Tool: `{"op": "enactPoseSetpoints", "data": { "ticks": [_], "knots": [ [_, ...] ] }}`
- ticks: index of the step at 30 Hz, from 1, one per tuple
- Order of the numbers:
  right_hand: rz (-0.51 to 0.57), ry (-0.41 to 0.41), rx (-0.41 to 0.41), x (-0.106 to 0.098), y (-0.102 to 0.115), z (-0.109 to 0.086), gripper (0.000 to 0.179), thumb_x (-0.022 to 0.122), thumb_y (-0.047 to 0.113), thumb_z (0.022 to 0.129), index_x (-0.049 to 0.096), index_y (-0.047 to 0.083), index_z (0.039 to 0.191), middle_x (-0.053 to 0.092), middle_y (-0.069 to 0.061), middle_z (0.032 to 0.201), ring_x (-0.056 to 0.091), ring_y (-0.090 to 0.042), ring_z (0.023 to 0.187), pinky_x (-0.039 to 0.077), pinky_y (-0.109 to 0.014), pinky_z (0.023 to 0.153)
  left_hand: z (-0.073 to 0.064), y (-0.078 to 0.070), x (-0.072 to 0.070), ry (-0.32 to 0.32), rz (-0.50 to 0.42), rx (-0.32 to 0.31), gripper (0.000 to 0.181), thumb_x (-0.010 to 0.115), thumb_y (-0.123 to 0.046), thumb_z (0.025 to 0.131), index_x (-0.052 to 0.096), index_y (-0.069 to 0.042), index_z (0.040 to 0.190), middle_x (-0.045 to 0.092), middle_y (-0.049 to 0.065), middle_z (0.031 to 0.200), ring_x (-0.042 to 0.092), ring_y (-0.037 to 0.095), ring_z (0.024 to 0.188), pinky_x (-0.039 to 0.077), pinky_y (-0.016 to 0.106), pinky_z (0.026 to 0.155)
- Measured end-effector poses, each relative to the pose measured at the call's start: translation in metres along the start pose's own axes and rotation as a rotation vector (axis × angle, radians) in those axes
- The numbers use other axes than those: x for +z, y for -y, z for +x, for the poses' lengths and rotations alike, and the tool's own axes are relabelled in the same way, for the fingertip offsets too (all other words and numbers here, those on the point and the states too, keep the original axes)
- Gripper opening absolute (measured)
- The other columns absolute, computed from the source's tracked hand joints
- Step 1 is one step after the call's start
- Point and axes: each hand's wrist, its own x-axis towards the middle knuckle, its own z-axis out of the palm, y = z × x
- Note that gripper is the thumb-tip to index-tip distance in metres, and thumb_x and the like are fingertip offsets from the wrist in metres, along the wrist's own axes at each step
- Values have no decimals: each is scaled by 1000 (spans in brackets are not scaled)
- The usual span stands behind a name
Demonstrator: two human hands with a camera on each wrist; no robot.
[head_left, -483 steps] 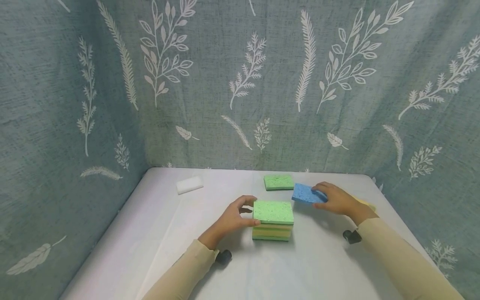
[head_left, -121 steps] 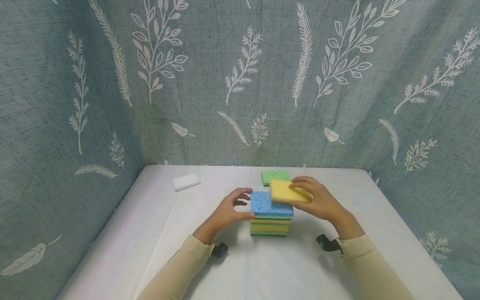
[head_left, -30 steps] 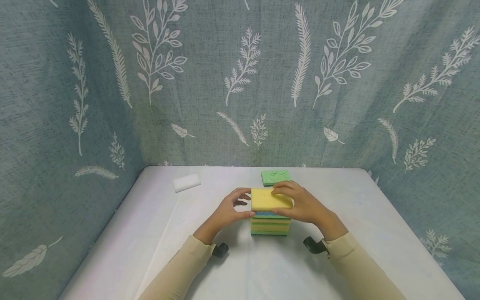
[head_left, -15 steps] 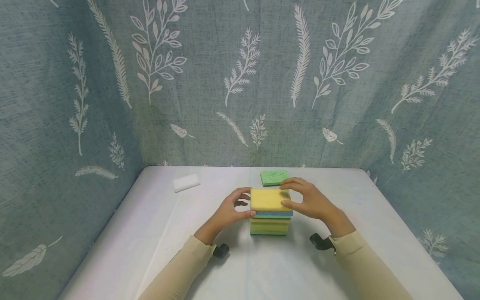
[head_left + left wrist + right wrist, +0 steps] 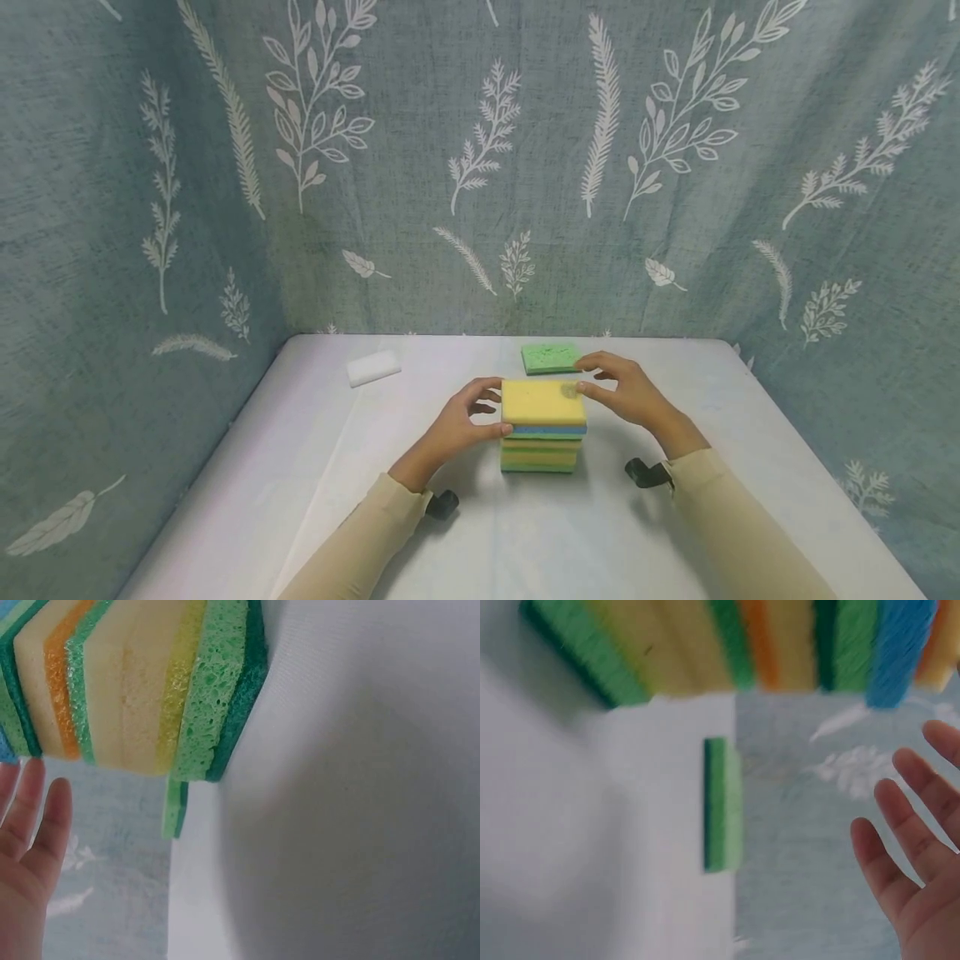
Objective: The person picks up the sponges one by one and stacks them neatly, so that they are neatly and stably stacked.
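Note:
A stack of several sponges (image 5: 540, 457) stands on the white table. A yellow sponge (image 5: 542, 402) lies on top, squarely over a blue sponge (image 5: 547, 432); green, cream, orange and yellow layers show below in the left wrist view. My left hand (image 5: 461, 425) is at the stack's left side, its thumb by the front corner and index finger by the back one; its fingers (image 5: 56, 825) look straight in the left wrist view. On the other side, my right hand (image 5: 637, 398) holds nothing, thumb tip right at the yellow sponge's right edge, fingers loosely spread.
Behind the stack lies a single green sponge (image 5: 551, 357) with a dark green underside. A white block (image 5: 373, 367) rests toward the back left of the table (image 5: 375, 467). Leaf-patterned curtains (image 5: 420, 167) enclose the back and sides.
The blue sponge, then the yellow one, have been set on the stack by my right hand. It has since let go and drawn back to the right; my left hand has stayed at the stack.

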Motion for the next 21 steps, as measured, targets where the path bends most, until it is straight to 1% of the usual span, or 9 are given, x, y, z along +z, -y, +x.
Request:
{"op": "enactPoseSetpoints", "data": {
  "ticks": [4, 7, 9, 13, 17, 21],
  "knots": [
    [49, 7, 96, 4, -16, 3, 39, 65, 33, 94, 63, 8, 124, 60, -12, 124, 57, -32, 114, 49, -47, 93, 0, 0, 0, 1, 9, -10, 70, 80, -34, 81, 48, -20, 141, 52, -3, 130, 53, 21, 116, 46, 41, 97],
    [53, 22, 149, 7, -26, 8, 43, 65, 34, 94, 63, 4, 125, 60, -14, 124, 56, -34, 114, 49, -47, 93, 0, 1, 0, -3, 9, -17, 70, 80, -34, 81, 48, -21, 141, 52, -3, 130, 53, 21, 116, 46, 41, 96],
    [42, 31, 169, 10, -33, 13, 43, 66, 32, 94, 62, 3, 126, 60, -14, 125, 56, -35, 114, 49, -47, 93, 0, 1, 0, -6, 5, -19, 70, 81, -33, 80, 48, -21, 141, 52, -3, 130, 53, 20, 116, 47, 41, 96],
    [-16, 69, 195, 14, -45, 25, 43, 67, 27, 94, 61, 2, 127, 59, -14, 128, 53, -35, 117, 48, -48, 94, 1, 0, 0, -2, -11, -14, 69, 81, -30, 80, 48, -20, 140, 52, -2, 130, 53, 20, 115, 47, 41, 96],
    [-108, 101, 211, 18, -53, 38, 44, 69, 27, 92, 61, 3, 128, 57, -14, 131, 51, -36, 119, 46, -51, 96, 1, -1, 0, 10, -24, -19, 69, 81, -30, 81, 48, -22, 140, 51, -2, 132, 52, 23, 117, 46, 41, 97],
    [-182, 142, 215, 23, -58, 49, 47, 71, 30, 90, 61, 4, 128, 54, -16, 134, 46, -39, 125, 37, -56, 102, -2, -2, -2, 6, -21, -31, 68, 81, -31, 81, 48, -23, 140, 51, -4, 132, 52, 23, 117, 46, 39, 97]
  ]
}}
